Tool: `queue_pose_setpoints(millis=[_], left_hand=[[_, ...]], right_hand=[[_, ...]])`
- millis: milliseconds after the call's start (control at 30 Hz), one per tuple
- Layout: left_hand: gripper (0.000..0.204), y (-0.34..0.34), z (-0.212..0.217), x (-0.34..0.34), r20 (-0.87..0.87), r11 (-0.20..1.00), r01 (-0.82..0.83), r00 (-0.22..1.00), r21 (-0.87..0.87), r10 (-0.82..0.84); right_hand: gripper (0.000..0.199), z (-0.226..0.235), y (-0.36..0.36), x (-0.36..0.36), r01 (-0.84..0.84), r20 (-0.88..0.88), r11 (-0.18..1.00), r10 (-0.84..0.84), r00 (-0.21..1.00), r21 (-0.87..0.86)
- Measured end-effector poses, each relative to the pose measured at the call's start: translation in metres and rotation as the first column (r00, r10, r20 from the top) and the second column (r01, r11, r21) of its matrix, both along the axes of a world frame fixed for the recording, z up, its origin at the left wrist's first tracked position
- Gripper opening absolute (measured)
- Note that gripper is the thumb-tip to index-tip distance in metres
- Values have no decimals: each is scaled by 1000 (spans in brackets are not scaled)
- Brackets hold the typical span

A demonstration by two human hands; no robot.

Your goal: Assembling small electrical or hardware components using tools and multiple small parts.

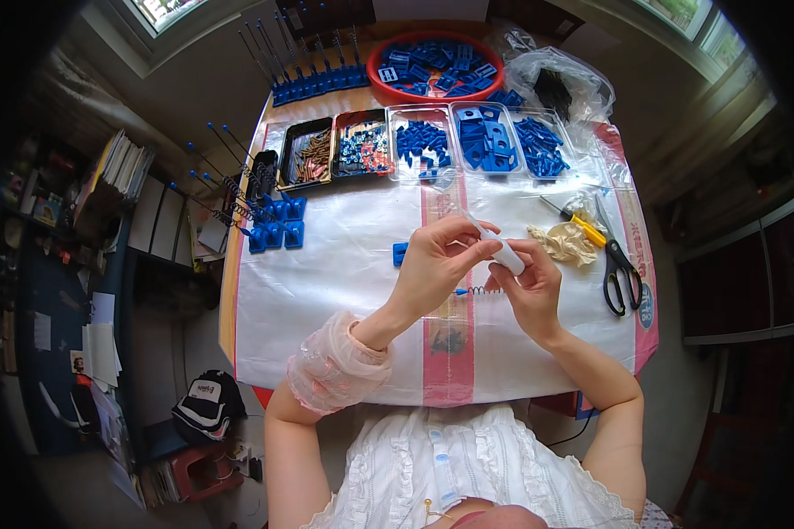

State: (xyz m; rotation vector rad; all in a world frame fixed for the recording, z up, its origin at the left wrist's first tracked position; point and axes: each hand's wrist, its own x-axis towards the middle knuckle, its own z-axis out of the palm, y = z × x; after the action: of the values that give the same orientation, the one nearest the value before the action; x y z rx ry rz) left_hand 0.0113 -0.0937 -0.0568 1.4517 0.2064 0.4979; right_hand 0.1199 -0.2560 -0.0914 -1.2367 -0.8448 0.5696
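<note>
Over the middle of the table, a small white tube (506, 256) is held between both hands; what is in it I cannot tell. My left hand (437, 260) pinches its upper end with thumb and forefinger. The fingers of my right hand (531, 284) are closed round its lower end. Beneath the hands lies a dark coil spring (483, 291) with a blue tip (461, 292), partly hidden by them. A blue plastic piece (400, 254) shows just left of my left hand.
Trays of brown parts (313, 157), small mixed parts (364, 148) and blue pieces (422, 145) line the back, before a red basin (375, 75). Blue bases with springs (278, 225) stand at left. Scissors (622, 278), a yellow-handled screwdriver (588, 231) and crumpled paper (563, 244) lie right.
</note>
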Motion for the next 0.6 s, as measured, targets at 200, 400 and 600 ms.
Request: queue_pose_setpoints(millis=[200,400,600], left_hand=[[16,0,-2,-4,2,1000,7,1000,-19,-6],[16,4,1,-9,13,998,31,999,-48,-30],[28,4,3,-9,50,995,95,994,43,-97]], right_hand=[[36,6,2,1,-87,-109,996,90,990,27],[37,13,7,10,-223,-712,964,259,653,146],[36,-11,-3,18,-318,-833,921,352,427,227]])
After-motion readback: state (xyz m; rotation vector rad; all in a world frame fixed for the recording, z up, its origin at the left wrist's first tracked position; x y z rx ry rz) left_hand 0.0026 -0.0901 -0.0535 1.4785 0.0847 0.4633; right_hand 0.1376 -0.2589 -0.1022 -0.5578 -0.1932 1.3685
